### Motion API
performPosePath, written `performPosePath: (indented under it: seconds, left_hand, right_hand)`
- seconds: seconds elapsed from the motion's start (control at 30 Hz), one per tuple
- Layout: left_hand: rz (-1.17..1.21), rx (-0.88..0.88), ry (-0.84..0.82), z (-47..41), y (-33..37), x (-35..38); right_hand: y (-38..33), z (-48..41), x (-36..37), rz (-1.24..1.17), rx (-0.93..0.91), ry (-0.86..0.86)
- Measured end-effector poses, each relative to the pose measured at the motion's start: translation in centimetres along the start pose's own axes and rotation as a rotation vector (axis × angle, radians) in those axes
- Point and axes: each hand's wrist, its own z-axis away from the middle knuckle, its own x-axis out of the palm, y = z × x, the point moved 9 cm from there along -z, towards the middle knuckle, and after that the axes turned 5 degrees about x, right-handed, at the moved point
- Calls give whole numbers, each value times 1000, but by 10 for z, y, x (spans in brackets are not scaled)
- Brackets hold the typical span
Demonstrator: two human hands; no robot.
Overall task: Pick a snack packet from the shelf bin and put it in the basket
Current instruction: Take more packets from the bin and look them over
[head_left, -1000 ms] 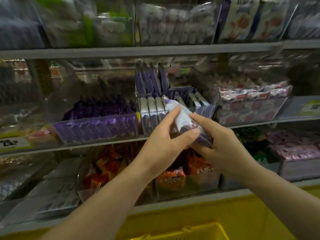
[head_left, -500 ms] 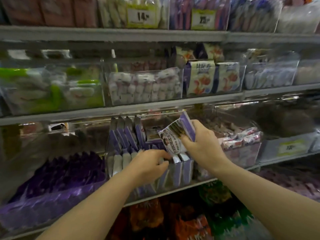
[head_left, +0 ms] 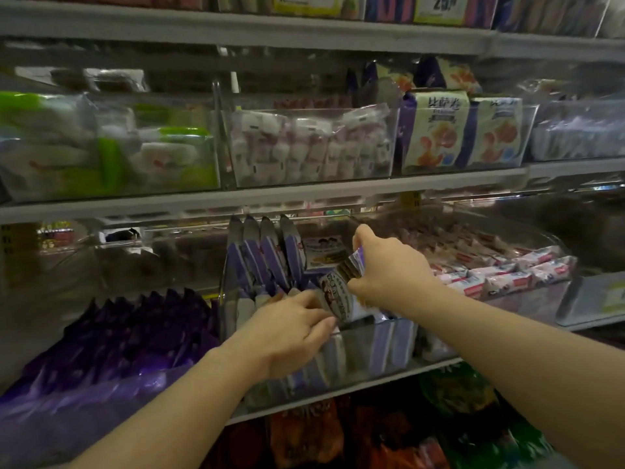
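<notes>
My right hand (head_left: pixel 389 275) grips a purple and white snack packet (head_left: pixel 333 294) by its upper end and holds it tilted just above a clear shelf bin (head_left: pixel 372 350). Rows of the same packets (head_left: pixel 263 258) stand upright inside that bin. My left hand (head_left: pixel 287 330) reaches into the bin's front, its fingers curled down among the front packets right beside the held packet's lower end. Its fingertips are hidden there, so whether it grips anything is unclear. The basket is out of view.
A bin of dark purple packets (head_left: pixel 118 333) sits to the left, one of pink and white packets (head_left: pixel 507 272) to the right. The shelf above (head_left: pixel 270 194) overhangs the bin and carries clear bins of white sweets (head_left: pixel 304 147). Orange packs (head_left: pixel 304 434) fill the shelf below.
The view has tilted upward and the yellow basket has dropped out of sight. My left hand let go of the packet and sank into the bin's front. My right hand keeps the packet.
</notes>
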Motion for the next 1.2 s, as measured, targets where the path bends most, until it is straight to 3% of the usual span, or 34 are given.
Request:
performPosePath:
  seconds: [0.2,0.37,0.57,0.7,0.8,0.93,1.07,1.2]
  left_hand:
    - [46,-8,50,0,-4,2]
    - [58,1,62,1,-3,1]
    - [118,2,75,0,-7,3]
    - [154,4,74,0,-7,3]
    - [148,29,111,1,-3,-1]
    - [131,99,209,6,2,-7]
    - [7,181,117,6,8,3]
    - [60,144,52,4,3,6]
  right_hand:
    - [4,-13,15,-155,80,-73]
    - [-4,-16,16,-146,15,-333]
    - [-2,-13,14,-128,34,-141]
    - [-4,6,40,-193,58,-151]
    - [-17,14,50,-44,-82,-241]
    - [-7,24,51,-61,-106,-558]
    - [4,14,20,-25,-148,-443]
    - [-1,25,41,248,-169,-663]
